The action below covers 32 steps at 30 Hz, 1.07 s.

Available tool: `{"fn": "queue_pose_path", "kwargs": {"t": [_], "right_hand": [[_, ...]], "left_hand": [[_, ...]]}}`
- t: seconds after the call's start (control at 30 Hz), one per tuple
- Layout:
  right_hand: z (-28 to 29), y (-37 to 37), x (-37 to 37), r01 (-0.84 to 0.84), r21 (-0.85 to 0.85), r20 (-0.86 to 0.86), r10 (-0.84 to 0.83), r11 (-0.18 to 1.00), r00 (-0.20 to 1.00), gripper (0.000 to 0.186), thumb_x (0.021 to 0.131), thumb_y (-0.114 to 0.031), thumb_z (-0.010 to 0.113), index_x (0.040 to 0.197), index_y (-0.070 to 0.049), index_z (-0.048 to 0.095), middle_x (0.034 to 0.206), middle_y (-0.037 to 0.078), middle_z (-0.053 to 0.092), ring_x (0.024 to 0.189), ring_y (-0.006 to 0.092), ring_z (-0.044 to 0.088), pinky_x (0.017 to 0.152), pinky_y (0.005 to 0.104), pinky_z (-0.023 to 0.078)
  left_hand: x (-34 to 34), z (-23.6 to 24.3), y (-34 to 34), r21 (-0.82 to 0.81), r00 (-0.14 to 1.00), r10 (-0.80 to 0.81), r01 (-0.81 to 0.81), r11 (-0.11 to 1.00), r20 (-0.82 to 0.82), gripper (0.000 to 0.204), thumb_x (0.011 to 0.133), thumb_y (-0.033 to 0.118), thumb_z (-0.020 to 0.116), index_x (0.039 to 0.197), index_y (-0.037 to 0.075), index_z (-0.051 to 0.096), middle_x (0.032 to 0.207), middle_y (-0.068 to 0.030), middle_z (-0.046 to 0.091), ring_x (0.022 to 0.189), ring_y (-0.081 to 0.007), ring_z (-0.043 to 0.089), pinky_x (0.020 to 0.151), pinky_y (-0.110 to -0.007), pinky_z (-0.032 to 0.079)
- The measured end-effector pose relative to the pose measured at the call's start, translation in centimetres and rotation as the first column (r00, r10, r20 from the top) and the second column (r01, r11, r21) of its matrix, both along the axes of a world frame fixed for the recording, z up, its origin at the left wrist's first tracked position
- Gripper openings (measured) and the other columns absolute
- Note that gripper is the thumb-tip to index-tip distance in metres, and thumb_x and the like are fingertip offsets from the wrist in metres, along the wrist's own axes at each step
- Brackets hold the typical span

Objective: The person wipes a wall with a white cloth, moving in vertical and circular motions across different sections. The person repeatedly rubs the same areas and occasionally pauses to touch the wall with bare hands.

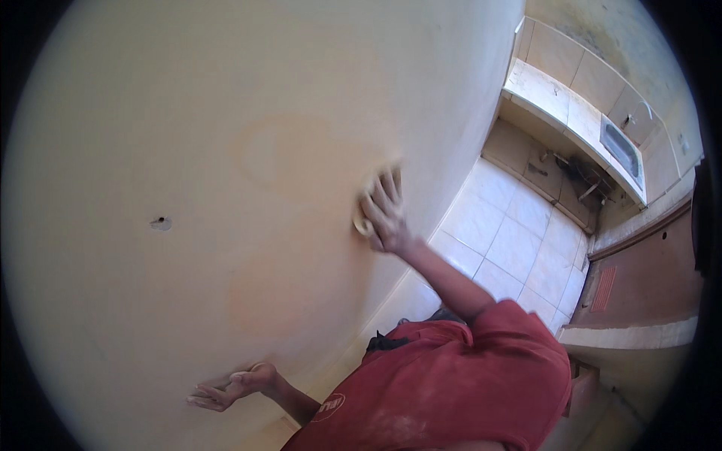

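The right hand (383, 209) presses flat against a large cream-coloured wall (226, 150), with the fingers spread and pointing up and a little to the right in the picture. Under the palm sits a small yellowish pad (362, 224), probably a sanding sponge or a folded sheet; only its lower left edge shows beside the heel of the hand, so its full shape and its long axis cannot be told. The grip is a flat press, the fingers open over the pad and not curled around it. The hand looks slightly blurred. The left hand (229, 387) is lower on the same wall, well apart from the right one, with the fingers stretched toward the left and the palm open; it holds nothing and only rests on the surface. The wall is smooth and matte, with faint orange-pink patches in soft rounded shapes around and below the right hand, and 1 small dark hole (160, 222) far to the left. The person wears a red shirt (459, 383) with pale dust on the cloth. To the right, the floor (511, 240) has square glossy white tiles, and beyond it stands a tiled counter (560, 105) with a rectangular metal sink (620, 146).
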State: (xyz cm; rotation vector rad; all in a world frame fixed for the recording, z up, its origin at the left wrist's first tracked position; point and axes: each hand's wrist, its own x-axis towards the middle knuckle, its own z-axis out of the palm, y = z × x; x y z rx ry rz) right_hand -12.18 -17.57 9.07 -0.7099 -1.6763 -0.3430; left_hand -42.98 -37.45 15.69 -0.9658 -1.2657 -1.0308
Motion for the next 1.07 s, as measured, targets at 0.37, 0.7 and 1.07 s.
{"fn": "queue_pose_path", "kwargs": {"t": [0.37,0.7,1.07], "right_hand": [[0.3,3.2,0.7,-0.025,0.125,0.038,0.02,0.992,0.999,0.049,0.094,-0.043,0.06,0.128,-0.008,0.063,0.148,0.023,0.045,0.143,0.0483,0.03,0.114,0.0702,0.018],[-4.1,-1.5,-1.6,-0.013,-0.012,0.04,0.014,1.0,0.999,0.033,0.083,-0.025,0.062,0.111,-0.007,0.068,0.112,0.025,0.057,0.118,0.0535,0.051,0.11,0.0696,0.027],[3.2,1.2,-0.1,-0.143,0.065,0.137,0.133,0.988,0.982,0.03,0.092,-0.019,0.054,0.117,-0.007,0.067,0.155,0.028,0.032,0.144,0.0518,0.027,0.113,0.0724,0.015]], "left_hand": [[-0.9,-0.4,0.2,0.024,0.999,-0.006,0.007,1.0,-0.046,0.056,0.105,0.036,0.031,0.142,-0.006,0.039,0.149,-0.0255,0.029,0.144,-0.0419,0.022,0.115,-0.058,0.021],[0.1,0.1,-1.0,-0.014,1.0,0.022,-0.022,1.0,-0.016,0.057,0.105,0.037,0.03,0.142,-0.006,0.04,0.15,-0.0259,0.027,0.144,-0.0422,0.021,0.114,-0.059,0.022],[-0.7,-0.2,-1.2,-0.015,1.0,0.005,-0.005,1.0,-0.022,0.063,0.104,0.044,0.03,0.146,-0.004,0.036,0.155,-0.0247,0.022,0.146,-0.0404,0.02,0.117,-0.059,0.017]]}}
